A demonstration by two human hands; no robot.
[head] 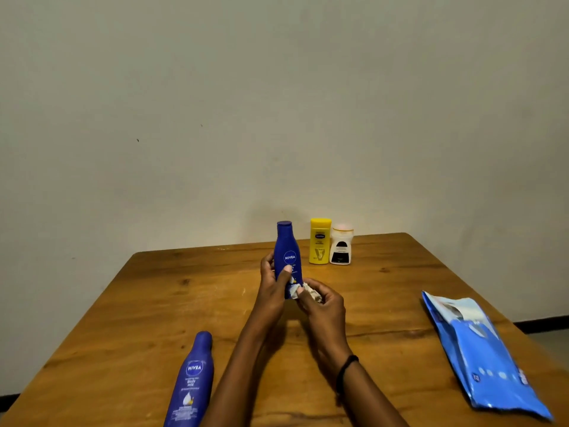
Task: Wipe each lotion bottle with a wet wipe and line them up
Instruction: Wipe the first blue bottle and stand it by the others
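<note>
Two dark blue bottles, one yellow bottle, one white bottle with black label, light blue wipes pack, brown wood-grain table.

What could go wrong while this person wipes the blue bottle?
1. Only the left hand grips the held Nivea bottle while the right hand rubs a wet wipe at its base; wetness might let it slip.
2. The second Nivea bottle sits close beside the left forearm and could get knocked.
3. The wipes pack lies near the right edge of the table and may slide off.
</note>
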